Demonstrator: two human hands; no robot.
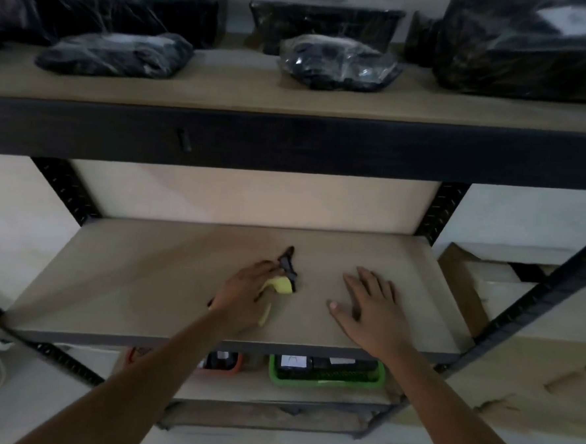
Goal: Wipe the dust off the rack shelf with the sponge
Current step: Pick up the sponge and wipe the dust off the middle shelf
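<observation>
Sponge mostly hidden under left hand; dark part unidentifiable. Wrapped bundles cut by frame top.

Hands: two, left hand and right hand. Sponge, yellow: one. Shelf boards in view: three. Black wrapped packages, far upper board: about six. Trays, near lower board: two, one green tray, one orange tray.

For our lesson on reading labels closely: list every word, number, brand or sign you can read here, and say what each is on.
No text here can be read.
Pale labels on the dark items in the green tray: too blurred to read.
Items in the orange tray: light patches, unreadable.
Black plastic-wrapped bundles on the upper shelf: only glare, no print visible.
Yellow sponge in the left hand: no marking visible.
</observation>
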